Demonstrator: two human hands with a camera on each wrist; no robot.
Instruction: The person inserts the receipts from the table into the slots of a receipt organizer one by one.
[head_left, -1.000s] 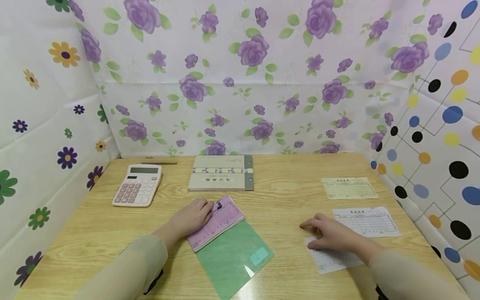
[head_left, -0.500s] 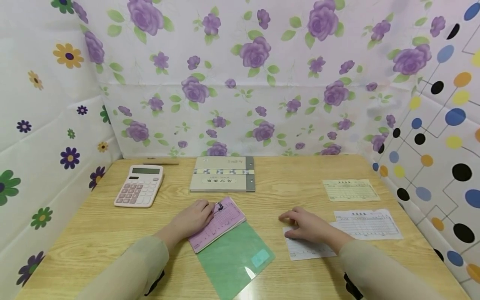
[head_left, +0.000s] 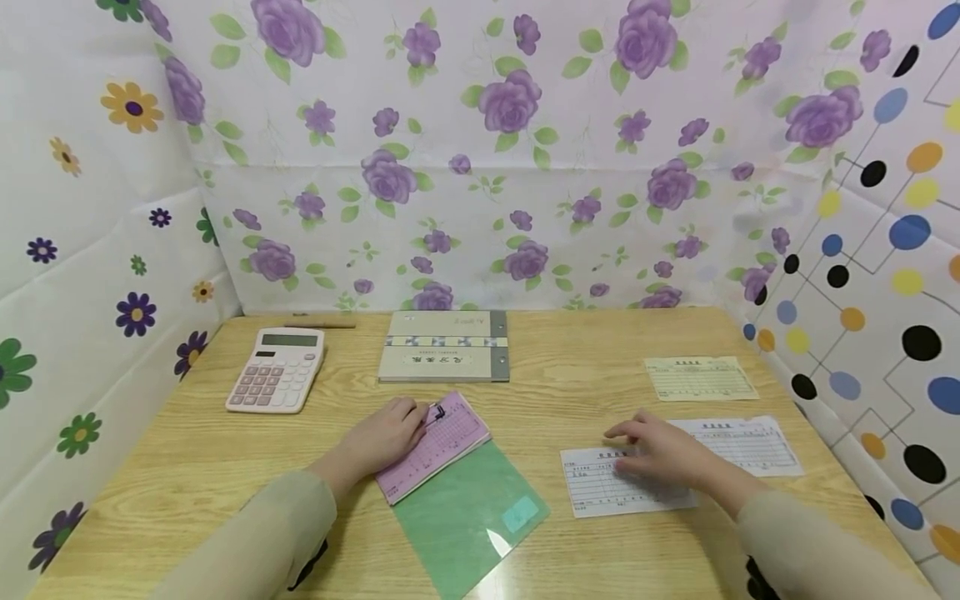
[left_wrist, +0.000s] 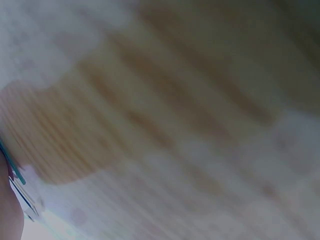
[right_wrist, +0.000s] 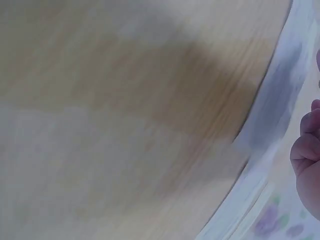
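One pink slip stack, mid-frame, under left hand, grip unclear; white slip, lower right, beneath relaxed right hand.

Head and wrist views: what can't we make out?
Head: part of the pink forms, hidden by the left hand.
Head: upper right of the near white slip, behind the right hand; its fine print is too small.
Left wrist: most of that hand, cut off; tabletop blurred.
Right wrist: hand cut off by right edge.
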